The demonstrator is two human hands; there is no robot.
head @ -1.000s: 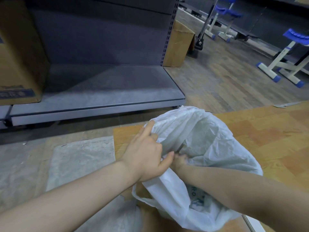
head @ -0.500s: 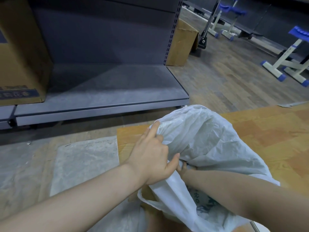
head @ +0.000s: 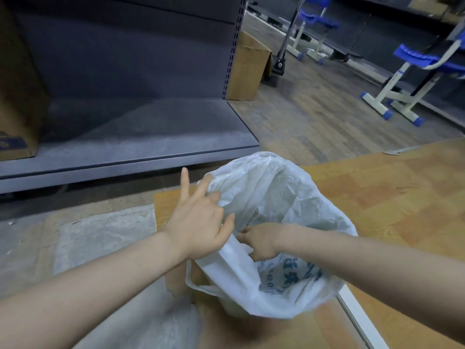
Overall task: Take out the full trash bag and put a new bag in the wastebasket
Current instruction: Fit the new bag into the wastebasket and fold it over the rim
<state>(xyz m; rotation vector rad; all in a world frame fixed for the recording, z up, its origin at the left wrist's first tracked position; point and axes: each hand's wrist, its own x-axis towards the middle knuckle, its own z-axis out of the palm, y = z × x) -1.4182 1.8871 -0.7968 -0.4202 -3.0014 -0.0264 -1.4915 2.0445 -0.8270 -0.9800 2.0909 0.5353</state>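
Note:
A white plastic bag (head: pixel 279 197) with blue print stands open over a pale wastebasket (head: pixel 232 309), of which only a bit of the lower wall shows. My left hand (head: pixel 198 222) pinches the bag's near-left rim between thumb and bent fingers, with two fingers stretched out. My right hand (head: pixel 259 241) grips the near edge of the bag from the inside, fingers curled on the plastic. The bag's mouth is spread wide and its inside looks hollow. One bag handle (head: pixel 201 285) hangs loose at the lower left.
A grey metal shelf unit (head: pixel 141 144) runs along the left, with a cardboard box (head: pixel 17 102) on it. Another cardboard box (head: pixel 247 69) stands at its far end. Blue and white chairs (head: pixel 407 71) stand at the right. Clear plastic sheet (head: pixel 105 235) lies on the floor.
The bag's mouth has been pulled open and now gapes wide. My left hand has spread two fingers. My right hand has drawn back from deeper inside to the near rim.

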